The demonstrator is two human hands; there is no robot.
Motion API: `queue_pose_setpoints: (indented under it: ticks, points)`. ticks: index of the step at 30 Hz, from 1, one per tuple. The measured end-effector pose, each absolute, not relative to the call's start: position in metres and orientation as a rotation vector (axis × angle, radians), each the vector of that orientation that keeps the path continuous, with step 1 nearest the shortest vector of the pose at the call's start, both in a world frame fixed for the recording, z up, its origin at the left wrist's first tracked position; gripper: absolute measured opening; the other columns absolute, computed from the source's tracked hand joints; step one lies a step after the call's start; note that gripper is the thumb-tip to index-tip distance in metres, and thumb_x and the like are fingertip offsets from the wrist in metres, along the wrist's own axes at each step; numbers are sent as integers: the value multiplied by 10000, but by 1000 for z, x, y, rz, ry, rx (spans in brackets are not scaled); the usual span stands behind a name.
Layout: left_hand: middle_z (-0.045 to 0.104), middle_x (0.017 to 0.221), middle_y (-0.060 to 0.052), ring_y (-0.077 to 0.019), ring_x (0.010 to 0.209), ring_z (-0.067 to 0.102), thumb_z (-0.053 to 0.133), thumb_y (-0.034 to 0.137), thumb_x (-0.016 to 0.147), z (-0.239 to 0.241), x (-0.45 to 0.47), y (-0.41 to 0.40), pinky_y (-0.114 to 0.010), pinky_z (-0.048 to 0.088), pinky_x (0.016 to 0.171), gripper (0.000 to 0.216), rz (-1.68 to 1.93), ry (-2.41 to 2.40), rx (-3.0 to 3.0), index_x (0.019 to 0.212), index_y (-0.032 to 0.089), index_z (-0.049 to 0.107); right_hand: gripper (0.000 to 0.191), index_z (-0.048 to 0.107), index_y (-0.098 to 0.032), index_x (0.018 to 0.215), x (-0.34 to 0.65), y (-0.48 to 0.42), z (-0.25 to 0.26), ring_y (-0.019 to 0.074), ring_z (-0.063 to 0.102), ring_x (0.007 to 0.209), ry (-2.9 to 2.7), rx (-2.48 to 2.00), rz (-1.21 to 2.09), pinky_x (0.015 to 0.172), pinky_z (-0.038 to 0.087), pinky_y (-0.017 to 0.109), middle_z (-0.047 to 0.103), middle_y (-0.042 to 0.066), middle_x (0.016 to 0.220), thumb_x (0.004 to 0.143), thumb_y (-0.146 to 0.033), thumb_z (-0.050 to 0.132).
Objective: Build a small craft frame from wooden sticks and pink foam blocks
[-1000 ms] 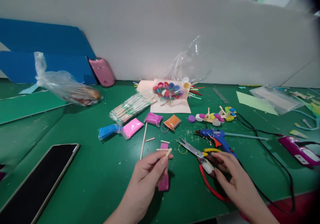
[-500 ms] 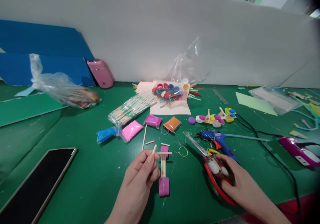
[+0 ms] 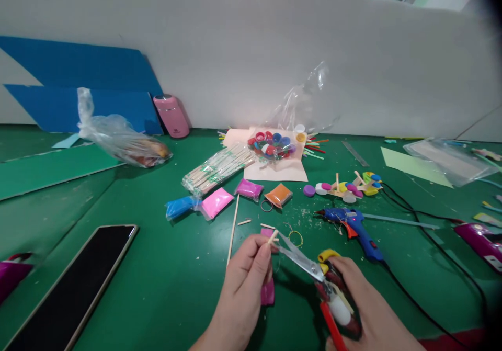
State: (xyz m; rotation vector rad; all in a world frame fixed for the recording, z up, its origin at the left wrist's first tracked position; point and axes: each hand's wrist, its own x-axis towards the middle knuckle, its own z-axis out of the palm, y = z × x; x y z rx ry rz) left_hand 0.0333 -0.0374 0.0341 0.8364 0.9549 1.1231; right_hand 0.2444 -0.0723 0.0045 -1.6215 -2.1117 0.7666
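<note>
Between thumb and forefinger, my left hand (image 3: pixel 245 285) pinches a short wooden stick (image 3: pixel 273 237). My right hand (image 3: pixel 366 304) grips scissors (image 3: pixel 304 263) with red and yellow handles, their blade tips close beside the stick. Whether the blades touch the wood I cannot tell. Behind and below my left hand lies a piece with pink blocks (image 3: pixel 267 292) at its ends, its middle mostly covered by my fingers. Beyond the hands rest a long thin stick (image 3: pixel 234 228), a short offcut (image 3: pixel 244 222) and a yellow-green ring (image 3: pixel 296 238).
A blue glue gun (image 3: pixel 349 220) with a cord lies at right, near an assembly of coloured caps (image 3: pixel 341 188). Clay packets (image 3: pixel 217 203), bagged sticks (image 3: pixel 219 168) and bagged bottle caps (image 3: pixel 270 144) lie further back. A phone (image 3: pixel 78 283) is at left.
The scissors have come left and their tips now reach the stick in my left hand. The view has turned slightly left, so the table things appear further right.
</note>
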Motion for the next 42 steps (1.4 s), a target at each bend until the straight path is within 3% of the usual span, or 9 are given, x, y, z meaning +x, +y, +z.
queue_pose_setpoints:
  ticks: [11, 29, 35, 42]
  points:
    - [396, 663, 34, -87, 526, 273, 408, 320, 869, 26, 30, -41, -209, 229, 480, 185, 1027, 1020, 1100, 818, 193, 533, 771, 286, -192, 1233, 233, -73, 4, 294, 497, 1087, -2121, -1559, 875, 864, 443, 383, 439, 157, 1227, 536, -131, 609]
    - [362, 606, 43, -104, 532, 322, 335, 294, 892, 32, 27, -43, -210, 264, 503, 209, 977, 1017, 1301, 781, 192, 480, 770, 359, -116, 1238, 234, -75, 7, 338, 476, 1116, -2201, -1599, 769, 885, 430, 416, 453, 217, 1251, 551, -260, 676]
    - [462, 710, 7, -118, 588, 364, 350, 264, 883, 35, 26, -43, -212, 290, 539, 187, 958, 1071, 1376, 802, 192, 502, 645, 330, -168, 1214, 227, -74, 10, 244, 617, 898, -2099, -1559, 860, 737, 516, 292, 577, 139, 1078, 636, -237, 608]
    - [453, 660, 16, -117, 582, 378, 372, 255, 869, 36, 27, -41, -199, 317, 546, 199, 979, 1038, 1392, 768, 181, 526, 622, 300, -164, 1215, 231, -78, -1, 198, 607, 743, -2061, -1634, 964, 659, 497, 267, 588, 107, 968, 652, -227, 556]
